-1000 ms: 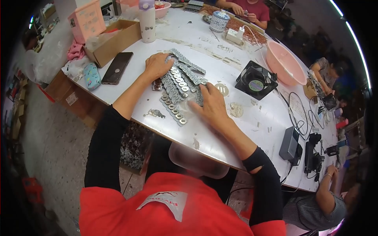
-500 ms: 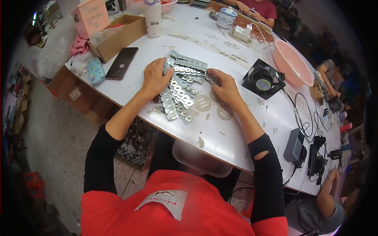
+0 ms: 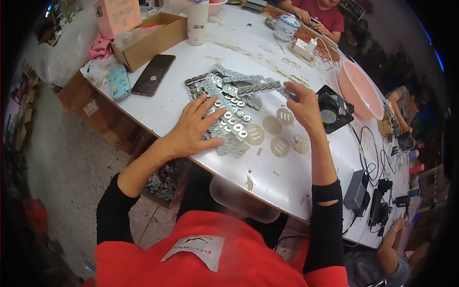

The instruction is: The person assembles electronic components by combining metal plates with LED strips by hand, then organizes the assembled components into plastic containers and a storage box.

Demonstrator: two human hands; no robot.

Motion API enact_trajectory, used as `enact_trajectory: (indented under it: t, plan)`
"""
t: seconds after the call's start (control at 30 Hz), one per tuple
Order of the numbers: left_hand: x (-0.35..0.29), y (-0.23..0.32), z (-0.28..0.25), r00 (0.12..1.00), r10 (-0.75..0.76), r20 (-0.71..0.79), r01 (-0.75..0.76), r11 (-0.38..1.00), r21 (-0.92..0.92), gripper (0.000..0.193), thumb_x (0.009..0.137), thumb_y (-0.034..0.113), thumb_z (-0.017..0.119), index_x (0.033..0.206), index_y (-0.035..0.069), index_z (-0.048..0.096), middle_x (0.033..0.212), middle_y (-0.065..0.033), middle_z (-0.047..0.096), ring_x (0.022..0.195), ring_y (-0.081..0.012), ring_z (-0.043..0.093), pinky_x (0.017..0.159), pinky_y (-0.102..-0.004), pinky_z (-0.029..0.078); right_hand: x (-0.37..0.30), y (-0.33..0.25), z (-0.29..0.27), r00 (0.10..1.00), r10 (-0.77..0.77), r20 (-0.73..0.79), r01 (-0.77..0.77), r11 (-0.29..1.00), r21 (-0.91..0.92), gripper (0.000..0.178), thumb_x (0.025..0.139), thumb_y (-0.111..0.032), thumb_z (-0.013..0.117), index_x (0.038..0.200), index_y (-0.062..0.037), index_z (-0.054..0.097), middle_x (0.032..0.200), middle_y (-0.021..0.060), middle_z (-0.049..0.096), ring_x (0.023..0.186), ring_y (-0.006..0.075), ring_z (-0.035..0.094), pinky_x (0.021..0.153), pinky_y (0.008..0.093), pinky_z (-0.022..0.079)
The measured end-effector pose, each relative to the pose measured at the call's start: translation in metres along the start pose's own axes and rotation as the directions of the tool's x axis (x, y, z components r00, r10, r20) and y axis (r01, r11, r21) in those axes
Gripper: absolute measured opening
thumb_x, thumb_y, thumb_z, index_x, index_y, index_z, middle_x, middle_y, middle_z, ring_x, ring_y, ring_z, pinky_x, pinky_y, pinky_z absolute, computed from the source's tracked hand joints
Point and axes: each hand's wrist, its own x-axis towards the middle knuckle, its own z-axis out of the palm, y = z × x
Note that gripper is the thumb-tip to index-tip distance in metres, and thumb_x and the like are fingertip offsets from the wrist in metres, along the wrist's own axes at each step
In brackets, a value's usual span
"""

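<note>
A loose heap of silvery metal strips (image 3: 235,114), stamped with rows of round and hexagonal holes or bosses, lies on the white table in front of me. My left hand (image 3: 190,128) rests over the near left side of the heap, fingers spread, gripping nothing. At the heap's right end, my right hand (image 3: 304,104) pinches the tip of one metal strip (image 3: 259,87), which slants out from the top of the heap. Part of the strips is hidden beneath my left fingers. Flat round grey-brown discs or marks (image 3: 273,125) show on the table right of the heap.
A black square fan (image 3: 333,109) stands just beyond my right hand, beside a pink basin (image 3: 361,91). Cables and a grey box (image 3: 356,184) lie farther right. A dark phone (image 3: 153,75), blue patterned case (image 3: 119,82), cardboard box (image 3: 160,40) and pale tumbler (image 3: 197,21) sit far left. Co-workers sit around.
My left hand has slid toward me and spread its fingers over the strips. My right hand has moved right and up, drawing a strip outward from the heap.
</note>
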Motion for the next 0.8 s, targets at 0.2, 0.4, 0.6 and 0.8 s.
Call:
enact_trajectory:
  t: [0.2, 0.4, 0.6, 0.8]
  plan:
    - [0.012, 0.038, 0.024, 0.947, -0.289, -0.137, 0.3, 0.951, 0.069, 0.067, 0.08, 0.037, 0.062, 0.133, 0.004, 0.037, 0.141, -0.0274, 0.02, 0.13, -0.0461, 0.016, 0.103, -0.0567, 0.016, 0.012, -0.015, 0.032, 0.961, -0.268, -0.06, 0.265, 0.842, 0.47, 0.046, 0.064, 0.006, 0.052, 0.109, 0.0002, 0.059, 0.107, 0.0108, 0.061, 0.094, 0.0165, 0.059, 0.083, 0.0259, 0.047]
    - [0.024, 0.059, 0.034, 0.919, -0.347, -0.188, 0.365, 0.928, 0.073, 0.068, 0.08, 0.036, 0.062, 0.132, 0.0, 0.037, 0.139, -0.0325, 0.017, 0.128, -0.0502, 0.015, 0.101, -0.0594, 0.016, 0.029, -0.024, 0.063, 0.893, -0.343, 0.291, 0.166, 0.852, 0.497, 0.041, 0.07, -0.001, 0.056, 0.111, -0.0002, 0.06, 0.119, 0.0047, 0.056, 0.105, 0.0133, 0.053, 0.091, 0.0285, 0.041]
    - [0.025, 0.061, 0.034, 0.91, -0.346, -0.227, 0.359, 0.933, 0.019, 0.068, 0.079, 0.034, 0.063, 0.129, -0.004, 0.037, 0.137, -0.0325, 0.021, 0.127, -0.0505, 0.018, 0.1, -0.0609, 0.016, 0.061, -0.017, 0.081, 0.987, -0.145, 0.069, 0.128, 0.97, 0.207, 0.041, 0.08, -0.024, 0.057, 0.112, 0.0023, 0.059, 0.118, 0.0157, 0.056, 0.11, 0.0249, 0.053, 0.094, 0.0351, 0.04]
    - [0.04, 0.009, 0.017, 0.899, -0.26, -0.353, 0.317, 0.941, 0.114, 0.04, 0.079, 0.014, 0.057, 0.113, -0.005, 0.049, 0.123, -0.0268, 0.044, 0.115, -0.0419, 0.04, 0.096, -0.0505, 0.032, 0.057, -0.02, 0.1, 0.967, -0.173, 0.187, 0.185, 0.982, -0.046, 0.081, 0.072, -0.057, 0.062, 0.123, 0.0055, 0.048, 0.12, 0.0266, 0.051, 0.114, 0.0355, 0.048, 0.098, 0.0389, 0.036]
